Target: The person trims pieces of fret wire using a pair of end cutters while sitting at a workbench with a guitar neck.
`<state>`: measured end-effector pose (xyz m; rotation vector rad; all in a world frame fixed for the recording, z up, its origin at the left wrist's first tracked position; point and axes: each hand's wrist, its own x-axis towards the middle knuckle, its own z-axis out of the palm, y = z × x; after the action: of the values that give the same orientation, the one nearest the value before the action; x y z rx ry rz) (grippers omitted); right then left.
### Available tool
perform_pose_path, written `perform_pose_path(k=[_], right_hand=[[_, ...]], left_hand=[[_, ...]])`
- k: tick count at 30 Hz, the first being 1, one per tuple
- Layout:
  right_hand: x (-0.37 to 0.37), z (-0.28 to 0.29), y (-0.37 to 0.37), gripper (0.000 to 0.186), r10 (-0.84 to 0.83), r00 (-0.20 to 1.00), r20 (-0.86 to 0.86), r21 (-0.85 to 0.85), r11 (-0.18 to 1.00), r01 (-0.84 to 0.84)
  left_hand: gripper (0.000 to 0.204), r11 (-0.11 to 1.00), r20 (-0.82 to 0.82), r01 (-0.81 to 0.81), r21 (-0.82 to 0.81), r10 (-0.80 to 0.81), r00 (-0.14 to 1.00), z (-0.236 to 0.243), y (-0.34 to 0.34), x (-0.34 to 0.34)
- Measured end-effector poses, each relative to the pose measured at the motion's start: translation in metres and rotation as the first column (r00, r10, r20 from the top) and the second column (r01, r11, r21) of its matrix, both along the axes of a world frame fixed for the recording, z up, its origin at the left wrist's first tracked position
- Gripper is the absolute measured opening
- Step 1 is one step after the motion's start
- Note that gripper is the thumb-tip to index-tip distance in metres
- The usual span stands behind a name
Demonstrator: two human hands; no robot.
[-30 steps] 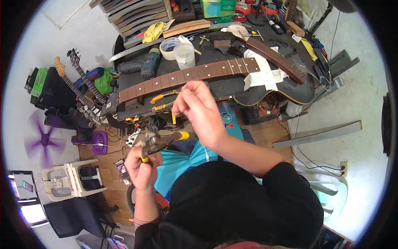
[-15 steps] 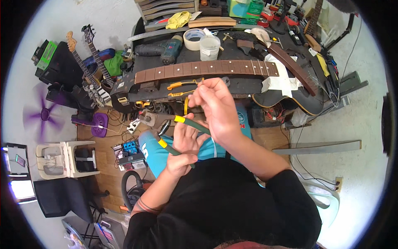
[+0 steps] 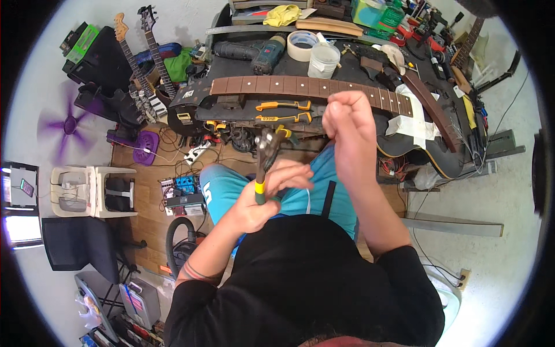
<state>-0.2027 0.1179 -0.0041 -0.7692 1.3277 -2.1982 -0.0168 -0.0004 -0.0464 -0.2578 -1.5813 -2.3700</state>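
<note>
My left hand (image 3: 263,199), low over my lap, is closed round a bolt cutter (image 3: 267,153) with green, yellow-banded handles. The tool's metal head points up toward the bench. My right hand (image 3: 351,130) is raised at the bench's front edge, thumb and fingertips pinched together. Whatever they hold, if anything, is too small to make out. Just beyond those fingertips, a brown guitar neck (image 3: 289,85) with dot inlays lies across the bench; metal frets show toward its right end. Pliers with orange-yellow handles (image 3: 283,106) lie in front of the neck, left of my right hand.
On the black bench are a cordless drill (image 3: 267,55), a tape roll (image 3: 300,46), a clear tub (image 3: 324,61) and a yellow cloth (image 3: 282,15). A dark guitar body (image 3: 445,162) with masking tape stands at the right. Guitars (image 3: 153,58) and a purple fan (image 3: 70,125) are left.
The bolt cutter has turned from lying across both hands to pointing upward in my left hand. My right hand has moved right, away from its handle. The view has shifted left.
</note>
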Motion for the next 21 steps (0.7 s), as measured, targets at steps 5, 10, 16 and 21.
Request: perform_pose_path(k=[5,10,16,21], right_hand=[[-0.008,-0.025,-0.014,0.015,0.061,0.998,0.018,0.037,0.997,-0.062],[0.027,-0.014,-0.028,0.02,0.092,0.868,0.487,0.099,0.982,-0.16],[0.033,-0.03,-0.033,0.021,0.034,0.831,0.555,0.059,0.995,-0.08],[0.026,-0.018,-0.011,0.011,0.234,0.942,0.241,0.027,0.969,-0.247]], left_hand=[[0.084,0.811,0.06,0.062,-0.581,-0.033,0.998,0.011,-0.032,0.014],[0.092,0.956,0.033,-0.145,-0.254,0.159,0.987,-0.006,-0.01,0.011],[0.109,0.979,0.052,-0.083,0.184,0.075,0.996,-0.021,0.003,-0.008],[0.102,0.974,0.103,-0.149,0.172,0.132,0.986,-0.015,-0.002,-0.001]])
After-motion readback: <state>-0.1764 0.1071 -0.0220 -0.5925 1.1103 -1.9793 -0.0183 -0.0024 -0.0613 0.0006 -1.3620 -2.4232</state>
